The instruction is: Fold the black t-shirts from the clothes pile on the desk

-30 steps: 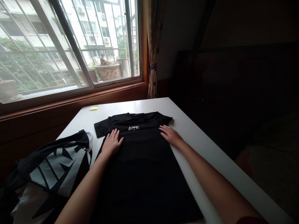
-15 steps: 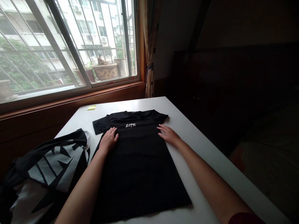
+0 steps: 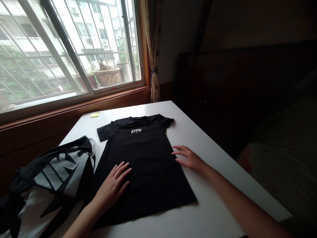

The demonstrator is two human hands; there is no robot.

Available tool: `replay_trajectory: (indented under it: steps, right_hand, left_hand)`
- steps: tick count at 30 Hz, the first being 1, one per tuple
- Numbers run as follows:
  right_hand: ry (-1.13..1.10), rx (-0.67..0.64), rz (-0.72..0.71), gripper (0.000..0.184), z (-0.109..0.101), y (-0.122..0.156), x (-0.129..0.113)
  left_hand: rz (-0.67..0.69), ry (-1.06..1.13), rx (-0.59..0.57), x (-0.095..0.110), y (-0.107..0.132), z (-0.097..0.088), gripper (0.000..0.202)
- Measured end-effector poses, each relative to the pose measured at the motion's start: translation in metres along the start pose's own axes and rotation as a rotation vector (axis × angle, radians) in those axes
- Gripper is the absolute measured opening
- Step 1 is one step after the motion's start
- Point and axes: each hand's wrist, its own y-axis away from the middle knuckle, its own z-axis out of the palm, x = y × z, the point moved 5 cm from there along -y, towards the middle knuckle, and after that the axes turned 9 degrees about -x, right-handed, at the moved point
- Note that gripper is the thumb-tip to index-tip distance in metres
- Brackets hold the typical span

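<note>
A black T-shirt [image 3: 146, 155] with a small white print on its chest lies spread flat, its collar toward the far end and its hem toward me. My left hand [image 3: 115, 183] rests on the lower left part of the shirt, fingers stretched out and slightly spread. At the shirt's right edge, about halfway down, is my right hand [image 3: 189, 157]; its fingers are apart and the fingertips reach the fabric's border. Neither hand grips anything. Both sleeves lie out to the sides.
The white table [image 3: 198, 138] holds the shirt. A crumpled black, grey and white garment [image 3: 59, 175] lies at its left edge. A yellow sticky note [image 3: 95, 114] is near the far left corner. Beyond stand a barred window [image 3: 81, 43] and a tied curtain [image 3: 154, 69].
Both hands have slid toward me along the shirt, the left one farther down and slightly inward. The right moved down the right edge. The view has shifted a little.
</note>
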Motion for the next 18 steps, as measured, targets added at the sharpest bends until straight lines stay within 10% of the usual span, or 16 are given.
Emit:
replay_trajectory:
  steps: [8,18]
  right_hand:
    - [-0.003,-0.053,0.038,0.011,0.014,0.05,-0.027]
    - [0.105,-0.044,0.034,0.019,0.015,0.07,-0.035]
  left_hand:
    - [0.114,-0.005,0.011,0.046,0.071,-0.01,0.053]
    - [0.08,0.011,0.058,0.058,0.086,-0.004,0.037]
